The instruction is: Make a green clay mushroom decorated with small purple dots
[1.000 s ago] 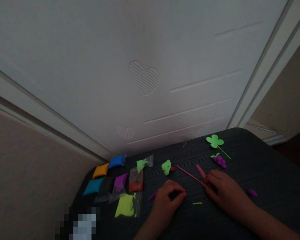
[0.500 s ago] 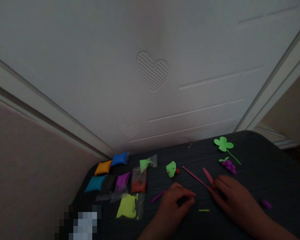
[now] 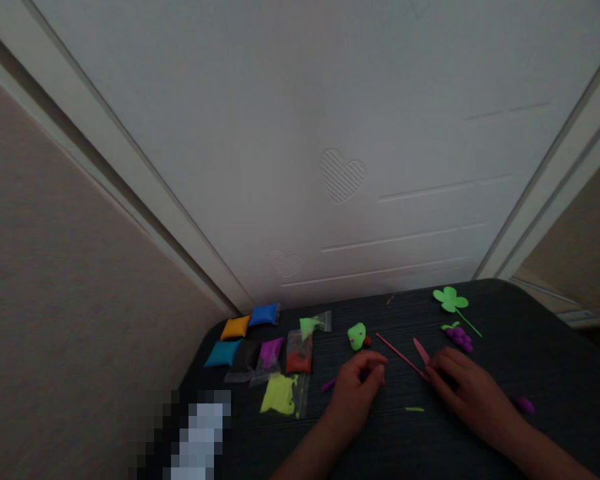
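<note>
My left hand hovers low over the dark table, its fingers curled toward the thumb; anything between the fingertips is too small to make out. Behind it lies a purple clay piece, partly covered. My right hand rests on the table with its fingers closed at a pink modelling knife, whose other end is hidden under the hand. A thin pink stick reaches to the same fingertips. Between the hands lies a short yellow-green clay strip. Beyond the left hand sits a green clay piece with a red part.
Bagged clay lies at the left: orange, blue, teal, black, purple, red, yellow and green. At the right are a green clay clover, purple clay grapes and a purple lump. A white door stands behind.
The camera view has shifted, so the table appears farther right. My left hand has moved slightly away from me, its fingertips now nearer the green clay piece. My right hand stays by the knife.
</note>
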`<state>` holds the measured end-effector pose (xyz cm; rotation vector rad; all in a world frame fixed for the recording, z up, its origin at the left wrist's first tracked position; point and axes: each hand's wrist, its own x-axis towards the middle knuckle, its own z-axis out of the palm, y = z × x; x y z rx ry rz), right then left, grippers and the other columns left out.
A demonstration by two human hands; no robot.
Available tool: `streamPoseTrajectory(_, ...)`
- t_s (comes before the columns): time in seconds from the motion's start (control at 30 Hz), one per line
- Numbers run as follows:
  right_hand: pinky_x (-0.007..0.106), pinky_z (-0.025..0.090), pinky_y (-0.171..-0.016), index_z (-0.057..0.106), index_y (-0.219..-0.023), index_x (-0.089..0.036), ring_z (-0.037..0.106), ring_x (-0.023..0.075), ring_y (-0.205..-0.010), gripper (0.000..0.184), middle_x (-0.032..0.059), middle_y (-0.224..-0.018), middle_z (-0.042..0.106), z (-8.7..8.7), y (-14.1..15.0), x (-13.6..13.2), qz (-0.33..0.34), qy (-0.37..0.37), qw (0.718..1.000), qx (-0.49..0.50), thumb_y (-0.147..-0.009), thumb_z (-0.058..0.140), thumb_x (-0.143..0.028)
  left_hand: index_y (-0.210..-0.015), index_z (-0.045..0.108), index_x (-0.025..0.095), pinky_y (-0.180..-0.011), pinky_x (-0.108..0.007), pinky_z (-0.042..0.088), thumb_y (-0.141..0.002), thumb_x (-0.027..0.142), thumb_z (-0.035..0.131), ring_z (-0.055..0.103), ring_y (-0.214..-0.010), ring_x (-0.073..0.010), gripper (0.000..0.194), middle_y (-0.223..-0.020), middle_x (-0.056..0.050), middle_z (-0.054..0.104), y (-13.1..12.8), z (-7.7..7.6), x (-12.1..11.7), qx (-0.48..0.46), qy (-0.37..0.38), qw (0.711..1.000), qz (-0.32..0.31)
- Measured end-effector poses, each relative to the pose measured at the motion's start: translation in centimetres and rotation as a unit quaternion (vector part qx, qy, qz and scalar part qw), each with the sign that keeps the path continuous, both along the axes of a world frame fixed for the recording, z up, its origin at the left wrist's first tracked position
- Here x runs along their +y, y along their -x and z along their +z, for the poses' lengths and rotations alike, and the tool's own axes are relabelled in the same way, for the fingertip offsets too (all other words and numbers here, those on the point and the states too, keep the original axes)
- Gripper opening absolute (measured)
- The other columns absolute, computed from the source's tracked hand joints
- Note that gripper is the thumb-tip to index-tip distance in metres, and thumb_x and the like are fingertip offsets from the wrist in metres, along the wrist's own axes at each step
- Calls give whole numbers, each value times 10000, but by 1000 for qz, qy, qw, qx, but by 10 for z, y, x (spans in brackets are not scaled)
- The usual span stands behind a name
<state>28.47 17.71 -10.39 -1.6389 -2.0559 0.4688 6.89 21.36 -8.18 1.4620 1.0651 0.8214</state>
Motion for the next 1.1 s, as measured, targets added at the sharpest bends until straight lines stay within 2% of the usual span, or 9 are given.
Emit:
streamPoseTrajectory(0.1,301,417,-720,518,-786,-209,511,146,-772,197,36,-812,523,14,2,0,9,-24,999,29,-869,352,-276,-915,557,138,-612,-216,378,-751,245,562,499,-598,-80,196,-614,15,563,4,21,6,-150,79,984,51)
streamPoseTrajectory(0.17,290,420,-707,521,-777,-208,512,141,-761,198,31,-799,532,31,4,4,20,-38,998,44,-869,355,-267,-941,526,141,-617,-204,397,-710,201,612,533,-627,-77,254,-655,7,586,8,44,11,-272,135,949,81)
streamPoseTrajectory(0.3,267,413,-650,531,-756,-204,509,132,-714,159,14,-746,539,88,11,20,29,-120,990,75,-842,418,-275,-963,524,158,-643,-202,449,-687,130,627,554,-622,-59,295,-728,-1,605,11,93,23,-413,165,891,90)
streamPoseTrajectory(0.4,256,397,-624,540,-757,-204,497,125,-684,114,1,-716,535,134,21,32,-31,-227,963,139,-811,479,-283,-983,539,181,-659,-176,462,-725,114,585,560,-663,-45,271,-799,0,608,8,121,32,-488,149,855,91)
streamPoseTrajectory(0.47,250,397,-611,540,-760,-203,497,122,-666,109,-6,-701,531,154,30,40,-93,-290,921,244,-807,490,-287,-1010,540,192,-663,-166,467,-759,107,537,559,-680,-38,265,-858,-5,608,6,132,36,-529,156,830,81)
streamPoseTrajectory(0.53,245,411,-611,549,-769,-200,513,124,-681,117,-3,-713,539,162,39,47,-128,-325,871,344,-807,492,-295,-1022,540,192,-661,-166,470,-779,100,502,561,-693,-40,263,-895,-13,606,7,137,38,-553,174,811,78)
streamPoseTrajectory(0.6,237,423,-611,563,-776,-201,525,120,-687,119,-1,-728,551,162,47,54,-141,-327,844,400,-803,499,-298,-1024,541,192,-656,-172,468,-780,99,496,564,-700,-45,264,-899,-14,605,8,136,37,-559,195,802,82)
streamPoseTrajectory(0.87,244,397,-641,542,-764,-205,499,119,-728,69,-1,-756,532,165,68,52,-15,-225,916,332,-808,495,-230,-998,544,159,-617,-222,434,-792,161,497,498,-569,-66,211,-546,47,473,-8,130,29,-505,193,839,70)
streamPoseTrajectory(1.1,198,418,-654,545,-808,-229,524,88,-765,80,-26,-800,545,172,78,43,54,-211,928,304,-783,515,-159,-1049,524,153,-680,-208,432,-802,122,482,564,-676,-73,253,-715,-11,614,-11,131,27,-472,170,862,69)
